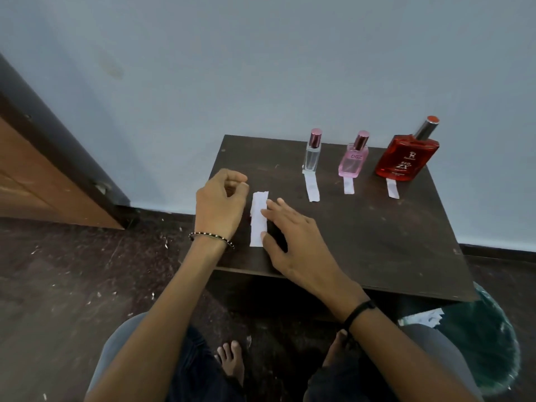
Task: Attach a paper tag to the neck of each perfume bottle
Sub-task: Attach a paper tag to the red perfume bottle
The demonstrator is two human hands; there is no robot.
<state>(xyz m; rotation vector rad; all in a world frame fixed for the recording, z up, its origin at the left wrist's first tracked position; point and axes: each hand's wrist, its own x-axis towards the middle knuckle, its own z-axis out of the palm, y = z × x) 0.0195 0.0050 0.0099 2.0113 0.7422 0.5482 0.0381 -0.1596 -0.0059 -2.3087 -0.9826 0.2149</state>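
Observation:
Three perfume bottles stand in a row at the back of a dark wooden table (377, 233): a clear bottle (312, 153), a pink bottle (354, 159) and a large red bottle (407, 156). A white paper strip lies in front of each: one (312, 187), another (348, 186), a third (392, 189). Nearer me lies a bigger white paper strip (259, 219). My right hand (293, 242) rests flat with its fingertips on that strip's right edge. My left hand (222, 203) hovers just left of the strip, fingers curled, holding nothing I can see.
A pale blue wall runs behind the table. A brown wooden door (43, 175) is at the left. The dark floor (72, 285) carries paper scraps. A green bin (481, 338) with paper pieces stands under the table's right front corner. My knees and bare feet are below.

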